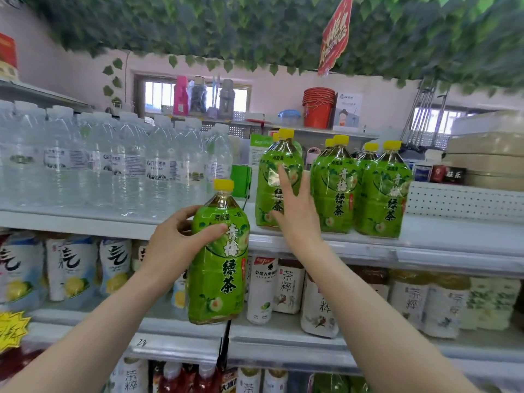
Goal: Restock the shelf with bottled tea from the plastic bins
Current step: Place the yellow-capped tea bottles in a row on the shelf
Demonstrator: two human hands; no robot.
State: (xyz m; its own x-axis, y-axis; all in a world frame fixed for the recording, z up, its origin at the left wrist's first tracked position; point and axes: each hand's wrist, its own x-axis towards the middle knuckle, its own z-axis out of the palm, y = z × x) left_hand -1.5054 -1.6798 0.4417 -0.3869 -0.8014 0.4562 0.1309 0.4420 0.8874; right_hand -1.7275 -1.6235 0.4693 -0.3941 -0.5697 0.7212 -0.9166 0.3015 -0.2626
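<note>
Gripping an upright tea bottle [218, 259] at frame centre, the left hand [175, 242] holds it below-left of the shelf [368, 245] gap; the right hand [295, 211], fingers spread, presses a shelved bottle [272, 188].

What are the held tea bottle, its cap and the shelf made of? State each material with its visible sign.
Held tea bottle: likely clear plastic, brown tea showing at the neck; glossy green film label.
Cap: probably matte yellow plastic.
Shelf: seemingly white-painted metal, smooth with a soft sheen.

Light: bright, even daylight from the windows [195, 99], which are blown out white.
Shadows: faint.
Blur: leaves [255, 26] overhead smeared.
Distortion: shelves [368, 245] bend towards the edges.
</note>
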